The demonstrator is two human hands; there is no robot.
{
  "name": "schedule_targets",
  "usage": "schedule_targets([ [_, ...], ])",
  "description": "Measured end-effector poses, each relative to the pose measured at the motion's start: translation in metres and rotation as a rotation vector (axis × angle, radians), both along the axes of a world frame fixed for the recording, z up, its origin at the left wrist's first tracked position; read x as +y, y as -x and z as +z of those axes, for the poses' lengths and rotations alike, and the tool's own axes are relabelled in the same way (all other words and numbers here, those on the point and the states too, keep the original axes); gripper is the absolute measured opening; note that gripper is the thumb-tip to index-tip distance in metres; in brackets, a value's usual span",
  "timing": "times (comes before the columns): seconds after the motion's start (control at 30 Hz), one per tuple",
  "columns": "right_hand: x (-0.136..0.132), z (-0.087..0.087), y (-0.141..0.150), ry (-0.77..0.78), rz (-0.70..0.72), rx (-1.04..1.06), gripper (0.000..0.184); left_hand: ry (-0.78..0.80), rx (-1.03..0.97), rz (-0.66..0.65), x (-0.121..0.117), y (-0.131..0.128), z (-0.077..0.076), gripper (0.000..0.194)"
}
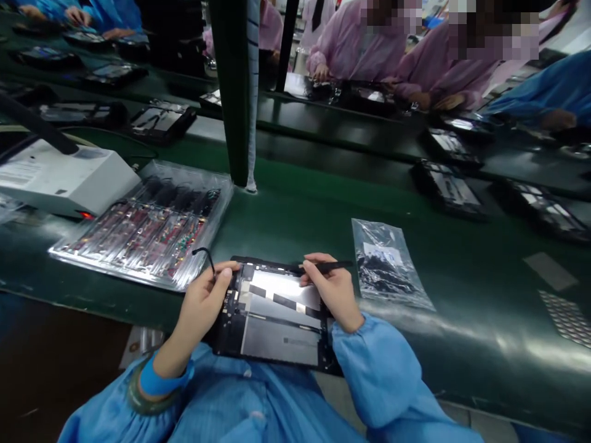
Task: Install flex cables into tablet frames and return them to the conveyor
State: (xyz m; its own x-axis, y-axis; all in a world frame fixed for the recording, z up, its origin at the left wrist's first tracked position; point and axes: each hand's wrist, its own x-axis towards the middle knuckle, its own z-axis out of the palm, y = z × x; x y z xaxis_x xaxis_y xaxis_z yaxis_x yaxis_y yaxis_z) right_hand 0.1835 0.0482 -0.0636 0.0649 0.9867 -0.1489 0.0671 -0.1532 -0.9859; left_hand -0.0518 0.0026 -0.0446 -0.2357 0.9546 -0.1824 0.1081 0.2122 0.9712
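Hold the tablet (281, 315), likely stiff but fragile, by its rim, where your left hand (204, 299) grips; your right hand (331, 291) pinches perhaps tweezers (339, 265).

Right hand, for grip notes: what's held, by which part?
A slim black stick-shaped tool, in the fingers, left of its protruding end; exact contact hidden.

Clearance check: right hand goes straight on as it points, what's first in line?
Probably the open device, at its far edge, just ahead of the right hand; depth is unclear. Passing above that, it would cross the green bench toward the dark post.
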Motion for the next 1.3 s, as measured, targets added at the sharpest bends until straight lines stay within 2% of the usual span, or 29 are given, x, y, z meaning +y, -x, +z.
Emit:
schedule_targets([
  [0.23, -0.004, -0.007, 0.001, -0.116, 0.045, -0.19, 0.029, -0.054, -0.114, -0.047, 0.0, -0.005, -0.006, 0.041],
  [0.37, -0.005, -0.009, -0.001, -0.096, -0.046, -0.115, 0.031, -0.075, -0.167, -0.076, -0.003, -0.006, -0.005, 0.043],
  [0.47, -0.004, 0.0, -0.006, -0.193, -0.079, -0.026, 0.036, -0.051, -0.156, -0.17, -0.008, -0.008, 0.002, 0.045],
  [0.57, -0.009, 0.021, -0.002, -0.305, 0.046, -0.02, 0.036, 0.01, -0.165, -0.353, -0.012, -0.015, 0.012, 0.048],
  [0.67, -0.023, 0.042, 0.017, -0.254, 0.219, -0.02, 0.032, 0.055, -0.174, -0.541, -0.014, -0.026, 0.019, 0.051],
  [0.73, -0.032, 0.049, 0.033, -0.15, 0.294, 0.043, 0.036, 0.063, -0.144, -0.632, -0.015, -0.033, 0.019, 0.054],
  [0.83, -0.042, 0.051, 0.05, 0.009, 0.301, 0.136, 0.038, 0.039, -0.093, -0.695, -0.014, -0.038, 0.015, 0.06],
  [0.87, -0.043, 0.051, 0.052, -0.022, 0.259, 0.095, 0.036, 0.003, -0.079, -0.677, -0.013, -0.038, 0.013, 0.056],
  [0.93, -0.044, 0.052, 0.052, -0.222, 0.136, -0.087, 0.028, -0.141, -0.028, -0.586, -0.01, -0.037, 0.011, 0.038],
  [1.0, -0.044, 0.053, 0.049, -0.469, 0.052, -0.274, 0.02, -0.347, 0.076, -0.387, -0.007, -0.036, 0.011, 0.02],
  [1.07, -0.044, 0.052, 0.048, -0.652, 0.071, -0.408, 0.012, -0.497, 0.21, -0.197, -0.005, -0.035, 0.012, 0.012],
  [1.13, -0.044, 0.049, 0.049, -0.787, 0.135, -0.521, 0.011, -0.549, 0.323, -0.081, -0.004, -0.035, 0.014, 0.006],
  [1.3, -0.046, 0.042, 0.053, -0.943, 0.255, -0.716, 0.014, -0.564, 0.426, -0.022, -0.006, -0.035, 0.013, 0.009],
])
